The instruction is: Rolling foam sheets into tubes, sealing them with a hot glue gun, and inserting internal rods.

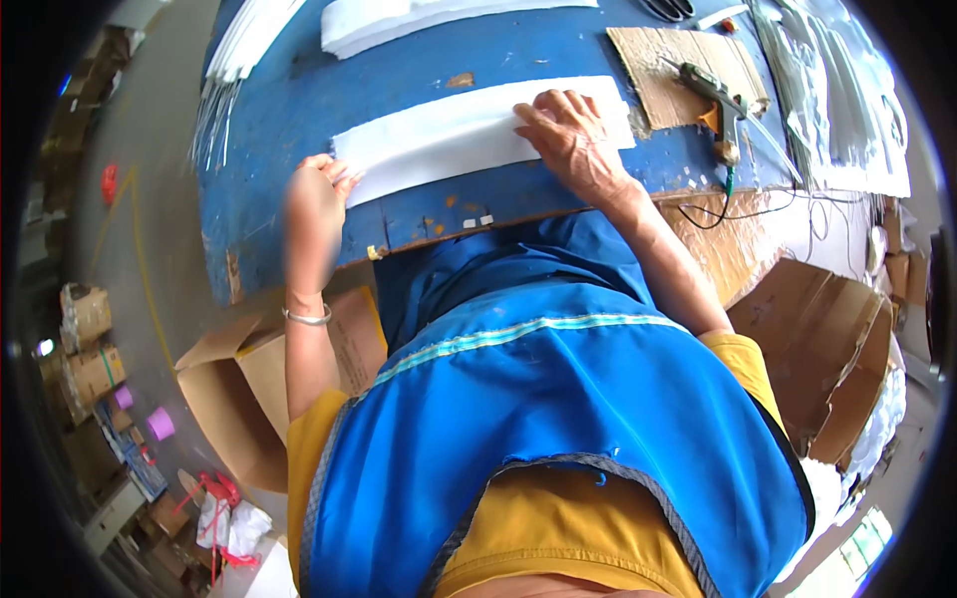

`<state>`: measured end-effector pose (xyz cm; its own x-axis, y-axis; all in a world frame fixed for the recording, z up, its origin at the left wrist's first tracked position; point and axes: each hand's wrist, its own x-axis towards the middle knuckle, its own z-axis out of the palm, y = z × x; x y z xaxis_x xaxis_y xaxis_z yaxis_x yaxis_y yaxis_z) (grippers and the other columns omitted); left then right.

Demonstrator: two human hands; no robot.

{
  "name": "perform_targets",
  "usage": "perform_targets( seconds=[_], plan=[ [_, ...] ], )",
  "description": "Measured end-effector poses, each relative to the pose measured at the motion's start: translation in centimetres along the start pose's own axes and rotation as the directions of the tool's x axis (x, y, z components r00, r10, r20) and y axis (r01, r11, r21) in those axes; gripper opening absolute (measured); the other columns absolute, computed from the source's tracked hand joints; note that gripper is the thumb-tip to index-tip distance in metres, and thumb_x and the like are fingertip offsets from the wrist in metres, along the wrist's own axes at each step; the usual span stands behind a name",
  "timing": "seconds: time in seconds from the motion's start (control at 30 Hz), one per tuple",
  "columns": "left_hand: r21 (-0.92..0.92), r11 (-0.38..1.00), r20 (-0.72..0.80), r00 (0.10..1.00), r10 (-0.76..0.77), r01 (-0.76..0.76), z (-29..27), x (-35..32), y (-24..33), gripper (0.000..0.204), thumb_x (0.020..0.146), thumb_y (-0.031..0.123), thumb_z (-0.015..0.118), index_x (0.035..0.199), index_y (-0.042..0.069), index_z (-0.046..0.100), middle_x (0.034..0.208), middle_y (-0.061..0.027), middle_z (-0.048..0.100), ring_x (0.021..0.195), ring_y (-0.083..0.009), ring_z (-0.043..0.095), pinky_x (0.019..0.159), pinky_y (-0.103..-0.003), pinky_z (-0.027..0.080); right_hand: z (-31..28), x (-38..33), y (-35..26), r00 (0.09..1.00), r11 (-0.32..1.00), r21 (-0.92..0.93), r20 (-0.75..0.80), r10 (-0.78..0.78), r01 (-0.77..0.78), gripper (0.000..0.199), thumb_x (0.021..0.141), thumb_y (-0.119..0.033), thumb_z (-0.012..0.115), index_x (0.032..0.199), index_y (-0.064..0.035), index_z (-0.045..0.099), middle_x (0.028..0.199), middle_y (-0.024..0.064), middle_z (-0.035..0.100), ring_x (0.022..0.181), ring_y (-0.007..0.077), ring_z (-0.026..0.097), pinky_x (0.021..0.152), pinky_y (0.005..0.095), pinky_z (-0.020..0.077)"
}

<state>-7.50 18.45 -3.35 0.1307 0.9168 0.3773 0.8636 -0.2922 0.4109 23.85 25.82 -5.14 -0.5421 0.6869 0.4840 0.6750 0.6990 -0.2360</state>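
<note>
A long white folded sheet (439,145), of paper or cloth, lies across the blue tabletop near its front edge. At the sheet's left end is my left hand (317,214), partly blurred, with its fingertips closed on the corner. My right hand (576,148) rests on the sheet toward its right end, fingers bent and slightly apart, pressing on the surface. To the right of that hand, a glue gun (726,125) with an orange trigger lies over a piece of brown cardboard (653,75).
A stack of white sheets (429,22) sits at the table's far side. Thin white strips (244,45) lie far left, and clear plastic-looking pieces (837,95) cover the right. A cable (713,221) hangs off the front edge. Open cardboard boxes (234,399) flank me below the table.
</note>
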Motion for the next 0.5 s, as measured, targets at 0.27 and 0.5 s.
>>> perform_targets(
  seconds=[0.27,0.5],
  plan=[
    [0.002,0.998,0.004,0.998,-0.063,0.063,0.4,0.2,0.0,0.018,0.079,0.008,0.067,0.094,-0.001,0.063,0.093,-0.0129,0.059,0.084,-0.0273,0.059,0.074,-0.033,0.047,0.1,-0.2,0.1,0.999,0.996,0.081,0.019,0.029,-0.03,0.022,0.08,-0.016,0.062,0.102,-0.0107,0.06,0.096,0.0099,0.054,0.093,0.0263,0.052,0.084,0.0398,0.0392],
    [0.015,0.999,-0.029,0.999,0.044,-0.043,0.8,0.1,-1.2,0.014,0.075,0.007,0.067,0.087,0.001,0.064,0.09,-0.0137,0.06,0.086,-0.0307,0.058,0.077,-0.037,0.047,1.3,-0.3,0.3,0.996,0.992,0.098,0.057,0.073,-0.078,0.022,0.082,-0.015,0.062,0.104,-0.0113,0.063,0.099,0.0107,0.055,0.092,0.0255,0.052,0.081,0.0414,0.0388]
  ],
)
